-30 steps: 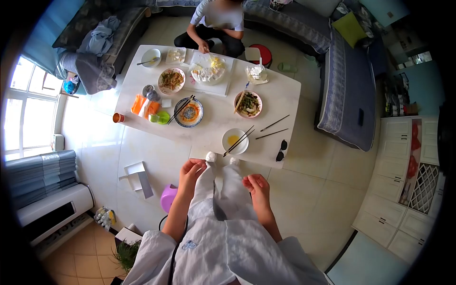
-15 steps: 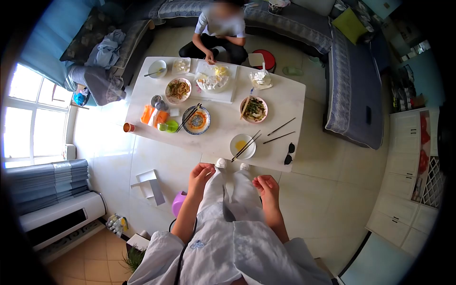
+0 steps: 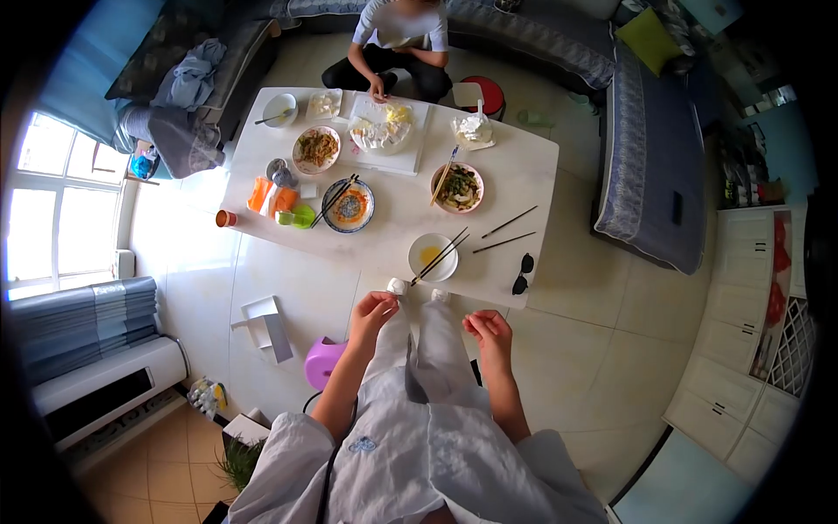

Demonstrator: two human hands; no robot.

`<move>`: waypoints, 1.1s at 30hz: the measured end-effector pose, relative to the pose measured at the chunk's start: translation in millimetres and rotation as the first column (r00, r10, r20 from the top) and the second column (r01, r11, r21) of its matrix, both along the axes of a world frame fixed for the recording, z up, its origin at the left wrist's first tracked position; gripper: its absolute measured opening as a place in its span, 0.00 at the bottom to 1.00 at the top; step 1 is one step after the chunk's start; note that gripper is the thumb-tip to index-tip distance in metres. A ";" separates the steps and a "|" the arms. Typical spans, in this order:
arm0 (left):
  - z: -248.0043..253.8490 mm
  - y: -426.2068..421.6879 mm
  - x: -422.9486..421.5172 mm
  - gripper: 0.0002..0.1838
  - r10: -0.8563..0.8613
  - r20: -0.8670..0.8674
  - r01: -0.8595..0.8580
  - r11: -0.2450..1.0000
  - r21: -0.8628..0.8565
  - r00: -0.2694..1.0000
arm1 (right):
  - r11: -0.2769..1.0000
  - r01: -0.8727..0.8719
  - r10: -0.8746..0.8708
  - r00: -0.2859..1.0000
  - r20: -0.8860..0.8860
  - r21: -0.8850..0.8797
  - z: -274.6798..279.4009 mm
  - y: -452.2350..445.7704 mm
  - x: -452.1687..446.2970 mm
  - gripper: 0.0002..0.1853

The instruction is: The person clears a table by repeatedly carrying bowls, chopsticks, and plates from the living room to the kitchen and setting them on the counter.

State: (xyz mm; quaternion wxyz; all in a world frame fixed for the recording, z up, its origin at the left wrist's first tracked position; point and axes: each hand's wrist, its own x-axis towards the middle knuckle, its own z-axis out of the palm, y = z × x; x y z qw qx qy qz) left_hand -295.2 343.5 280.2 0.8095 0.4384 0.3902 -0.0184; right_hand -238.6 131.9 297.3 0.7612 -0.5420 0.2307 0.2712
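My left hand [image 3: 373, 316] hangs in front of the table's near edge, fingers curled together, with nothing seen in them. Loosely bent, the fingers of my right hand [image 3: 491, 336] are a little apart and hold nothing visible. Neither hand touches the table [image 3: 297, 240]. Closest to them is a white bowl [image 3: 417, 268] with yellow liquid, dark chopsticks [image 3: 445, 253] lying across its rim. Two loose chopsticks [image 3: 506, 244] and sunglasses [image 3: 523, 274] lie to its right. Farther back are a bowl of dark greens [image 3: 465, 189] and a patterned plate [image 3: 350, 218] with orange sauce.
Across the table sits a person [image 3: 401, 44], one hand by a cake [image 3: 384, 131]. A noodle bowl [image 3: 315, 150], orange packet [image 3: 269, 196] and red cup [image 3: 225, 218] stand left. A purple stool [image 3: 323, 362] and open white box [image 3: 266, 327] are on the floor.
The view has tilted and shifted slightly, so the table appears higher and a bit further left. Both my hands keep nearly the same pose. The tableware stays in place.
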 end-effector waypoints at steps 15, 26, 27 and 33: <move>-72.6 6.3 34.1 0.01 0.026 -0.032 -0.024 0.998 0.050 0.999 | 0.996 -0.049 0.040 0.993 -0.109 -0.078 -73.2 9.8 32.4 0.04; -264.9 -11.9 102.4 0.28 -0.556 -0.394 0.658 0.424 0.623 0.732 | 0.628 -0.141 0.083 0.990 -0.114 -0.765 -367.4 78.6 52.8 0.15; -270.9 -12.2 108.9 0.31 -0.613 -0.419 0.711 0.367 0.600 0.670 | 0.584 -0.245 0.134 0.969 -0.206 -0.774 -359.5 82.0 60.9 0.19; -301.1 -34.3 126.8 0.16 -0.634 -0.514 0.771 0.218 0.598 0.578 | 0.714 -0.188 0.072 0.978 -0.197 -0.674 -365.5 93.6 72.7 0.17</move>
